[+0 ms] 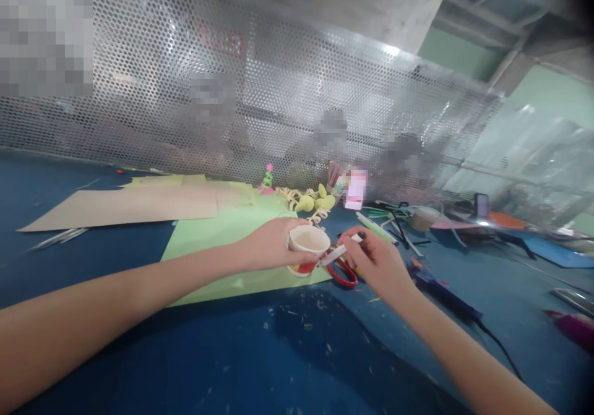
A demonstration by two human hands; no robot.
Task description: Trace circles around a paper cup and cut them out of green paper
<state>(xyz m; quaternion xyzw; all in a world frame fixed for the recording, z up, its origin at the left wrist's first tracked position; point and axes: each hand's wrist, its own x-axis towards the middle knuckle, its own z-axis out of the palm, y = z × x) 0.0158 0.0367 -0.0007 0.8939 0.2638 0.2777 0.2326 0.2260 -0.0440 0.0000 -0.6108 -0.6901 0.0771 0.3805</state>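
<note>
My left hand is wrapped around a white paper cup with red on its lower side, its open top tilted toward me. Between the fingers of my right hand is a slim white marker with a dark end, its other end close to the cup's right side. Whether the marker touches the cup I cannot tell. Below the marker lie scissors with a red handle, partly hidden by the cup and my right hand. A light green paper sheet lies beneath my left hand.
Tan paper lies left on the blue table. Yellow paper pieces, a small green-and-pink cone and a phone are at the back. A blue glue gun with a cord lies right. Perforated metal borders the table.
</note>
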